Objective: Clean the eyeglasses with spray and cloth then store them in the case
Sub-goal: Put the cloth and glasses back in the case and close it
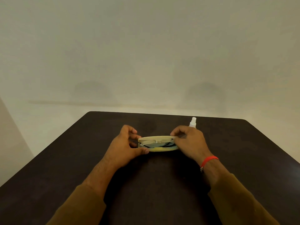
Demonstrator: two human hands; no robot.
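Dark brown worktop (162,184), rounded far corners, standing against a pale wall (146,46). Pale yellow case (159,149), lying near the middle of the worktop, lid (156,138) standing partly raised over the base, a narrow gap showing toward the camera. Eyeglasses (155,142), sitting inside the case, clear lenses and thin dark rims showing through the gap; whether they are fully seated cannot be told. Left hand (125,143), grasping the case at its left end, thumb pressing along the front edge of the base, fingers curling around behind. Right hand (190,142), pinching the right end of the lid between thumb and fingertips. Red cord bracelet (208,160), circling the right wrist. Brown sleeves (78,207), covering both forearms up from the lower edge of the view. White spray bottle (193,122), standing upright on the worktop just behind the right hand, near the far right edge, its lower part hidden by the fingers.
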